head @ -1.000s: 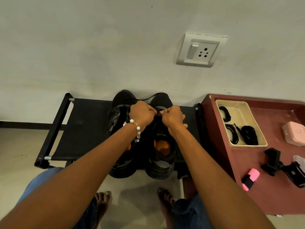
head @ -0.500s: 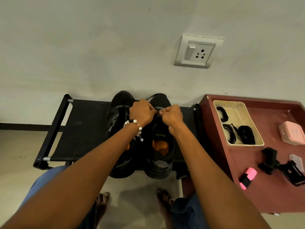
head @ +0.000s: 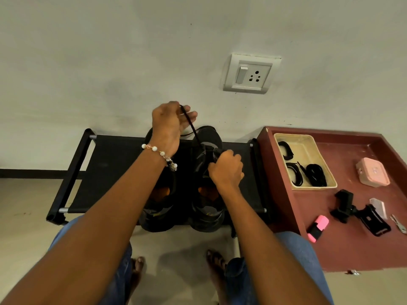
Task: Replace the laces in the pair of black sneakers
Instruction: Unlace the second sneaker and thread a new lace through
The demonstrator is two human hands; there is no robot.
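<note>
the pair of black sneakers (head: pixel 207 208) sits side by side on a low black rack (head: pixel 110 172) against the wall, toes toward 12 o'clock. the left hand (head: pixel 169 122) is raised toward 11 o'clock of the right-hand shoe, pinching a black lace (head: pixel 192 128) that runs taut down into that shoe's upper eyelets. the right hand (head: pixel 228 170) is curled closed on the shoe's tongue area, steadying it. whether this lace is coming out or going in, i cannot tell. at 3 o'clock, on the red table (head: pixel 352 249), a cream tray (head: pixel 323 168) holds several coiled black laces, so by my reckoning much of the work is left.
</note>
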